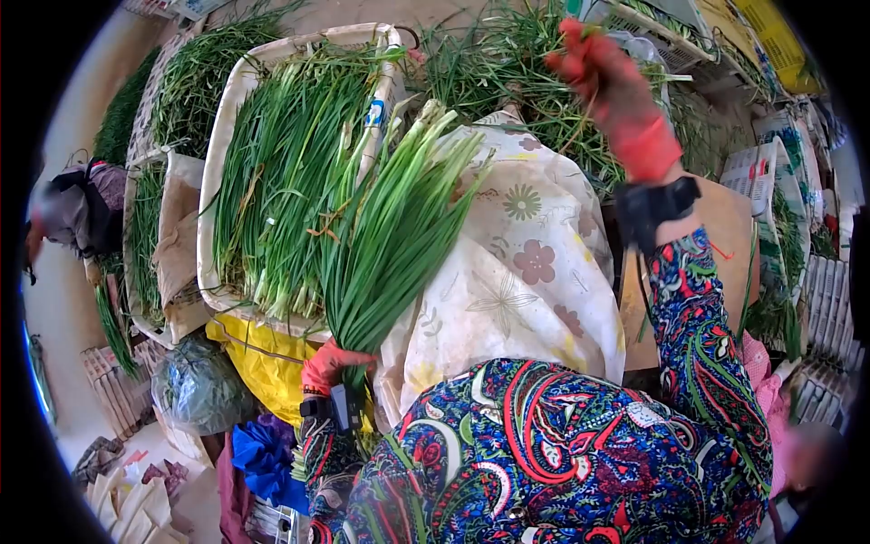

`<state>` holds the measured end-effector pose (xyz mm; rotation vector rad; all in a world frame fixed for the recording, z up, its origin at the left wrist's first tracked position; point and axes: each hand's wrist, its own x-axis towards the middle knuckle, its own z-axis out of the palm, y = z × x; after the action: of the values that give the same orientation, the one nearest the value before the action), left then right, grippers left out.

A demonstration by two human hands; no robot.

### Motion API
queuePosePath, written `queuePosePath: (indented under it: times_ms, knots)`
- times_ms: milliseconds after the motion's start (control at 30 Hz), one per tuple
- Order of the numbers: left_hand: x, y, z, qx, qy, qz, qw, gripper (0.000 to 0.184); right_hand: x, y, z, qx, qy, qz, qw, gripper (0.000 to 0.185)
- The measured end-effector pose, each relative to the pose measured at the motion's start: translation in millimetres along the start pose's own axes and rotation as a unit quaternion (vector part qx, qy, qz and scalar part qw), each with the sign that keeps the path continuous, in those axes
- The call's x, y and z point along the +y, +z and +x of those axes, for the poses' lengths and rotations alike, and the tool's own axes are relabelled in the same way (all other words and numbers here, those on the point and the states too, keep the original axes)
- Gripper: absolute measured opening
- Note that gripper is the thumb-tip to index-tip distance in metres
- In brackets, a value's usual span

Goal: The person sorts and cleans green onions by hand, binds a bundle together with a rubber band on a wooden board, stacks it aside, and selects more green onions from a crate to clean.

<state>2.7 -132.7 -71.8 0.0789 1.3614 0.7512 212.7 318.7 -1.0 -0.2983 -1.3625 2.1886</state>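
My left hand (337, 367), in a red glove, is closed around the leaf end of a large bunch of garlic chives (390, 236). The bunch fans out away from me, its pale stem ends at the top. It overlaps the right edge of a white basket (207, 245) filled with more garlic chives (281, 163). My right hand (612, 86), also gloved in red, is raised at the upper right above a heap of loose green leaves (489, 63). Its fingers are blurred, and a bit of green shows near their tips; whether they hold it is unclear.
A flowered cloth (526, 254) covers my lap. A brown board (725, 263) lies right. More crates of greens (145, 236) stand left, beside a person (86, 208). Another person (802, 453) is at lower right. A clear plastic bag (199, 385) sits lower left.
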Motion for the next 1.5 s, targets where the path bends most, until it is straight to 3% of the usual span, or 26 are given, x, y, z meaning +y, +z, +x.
queuePosePath:
  times_ms: [33,67,100,133,200,367,400,433,500,567,600,700,767,833,900,933,1033,1067,1133,1200,1233,1267,1300,1367,1467,1500]
  knots:
    - [-1.1,-0.3,0.8,-0.004,0.006,-0.003,1.000,0.021,-5.0,-19.8,4.3,0.128,-0.032,-0.095,0.987,0.036]
    - [-2.1,-1.8,1.2,-0.001,-0.001,-0.003,1.000,0.021,4.2,-35.4,4.4,0.185,0.054,-0.282,0.940,0.038]
    - [-7.1,-7.4,4.4,-0.006,0.014,0.024,1.000,0.021,24.5,-49.2,-1.2,0.237,0.136,-0.455,0.848,0.039]
    - [-14.9,-15.1,10.3,-0.011,0.029,0.053,0.998,0.021,57.5,-58.2,-5.8,0.163,0.166,-0.525,0.819,0.039]
    - [-14.3,-12.2,13.2,-0.038,0.063,0.025,0.997,0.021,90.2,-52.8,-2.7,0.068,0.206,-0.548,0.808,0.037]
    - [7.3,7.1,-7.8,0.063,-0.026,0.016,0.998,0.025,133.5,-14.4,-18.8,-0.018,0.246,-0.300,0.922,0.031]
    - [-2.7,-4.7,0.2,0.029,0.005,0.051,0.998,0.030,107.3,0.1,-18.8,0.068,0.177,-0.253,0.949,0.023]
    - [-6.6,-10.6,6.9,-0.005,0.037,0.083,0.996,0.035,102.9,-18.4,-6.2,0.149,0.187,-0.338,0.910,0.017]
    - [-4.5,-10.2,7.5,0.059,0.000,0.129,0.990,0.045,102.6,-60.3,6.0,0.241,0.158,-0.262,0.921,0.017]
    - [-0.8,-8.0,5.0,0.084,-0.007,0.136,0.987,0.052,77.7,-53.4,18.8,0.147,0.133,-0.243,0.950,0.022]
    - [-0.8,-8.3,4.6,0.077,0.005,0.124,0.989,0.055,74.6,-42.5,28.6,0.162,0.103,-0.228,0.955,0.030]
    - [20.0,6.5,-6.5,0.067,0.036,0.079,0.994,0.056,61.8,-2.6,50.4,0.099,0.166,-0.316,0.929,0.063]
    - [19.1,3.1,-6.9,0.054,0.070,0.048,0.995,0.055,67.1,28.9,60.6,-0.063,0.107,-0.534,0.836,0.074]
    - [14.8,-3.8,-3.8,0.036,0.067,0.038,0.996,0.055,114.4,36.6,82.8,-0.199,0.008,-0.716,0.669,0.074]
    - [15.2,-5.5,-4.7,0.026,0.069,0.044,0.996,0.054,140.2,58.6,85.5,-0.276,0.018,-0.795,0.540,0.074]
    - [15.2,-8.4,-2.9,0.023,0.068,0.069,0.995,0.053,154.3,58.7,89.4,-0.323,-0.012,-0.781,0.535,0.050]
    - [22.7,-10.3,-5.1,0.008,0.077,0.113,0.991,0.053,172.8,46.8,96.3,-0.401,-0.039,-0.768,0.498,0.023]
    - [26.2,-8.9,-6.4,0.013,0.078,0.134,0.988,0.052,173.3,34.4,95.8,-0.370,-0.112,-0.733,0.560,0.015]
    - [23.9,-11.4,-2.0,0.006,0.068,0.127,0.990,0.052,151.0,17.4,94.6,-0.338,-0.069,-0.750,0.565,0.010]
    - [19.4,-13.3,2.9,0.004,0.092,0.124,0.988,0.052,121.1,-23.3,95.1,-0.279,-0.104,-0.792,0.533,0.009]
    - [18.7,-14.2,4.1,0.000,0.092,0.122,0.988,0.050,103.5,-42.3,95.0,-0.193,-0.022,-0.843,0.501,0.010]
    - [18.1,-15.6,4.8,-0.003,0.093,0.120,0.988,0.047,83.8,-68.0,92.2,-0.106,-0.004,-0.883,0.457,0.012]
    - [18.6,-14.9,5.1,-0.005,0.094,0.117,0.989,0.045,61.0,-96.1,93.5,-0.045,0.151,-0.902,0.402,0.016]
    - [24.9,-11.2,-1.2,-0.001,0.083,0.111,0.990,0.045,29.7,-129.3,72.1,0.087,0.197,-0.932,0.291,0.033]
    - [25.0,-14.3,0.4,-0.021,0.068,0.110,0.991,0.046,33.5,-59.0,62.5,-0.058,0.094,-0.806,0.581,0.051]
    - [23.8,-15.7,2.3,-0.021,0.062,0.107,0.992,0.047,40.1,-24.2,59.5,-0.152,0.118,-0.698,0.690,0.058]
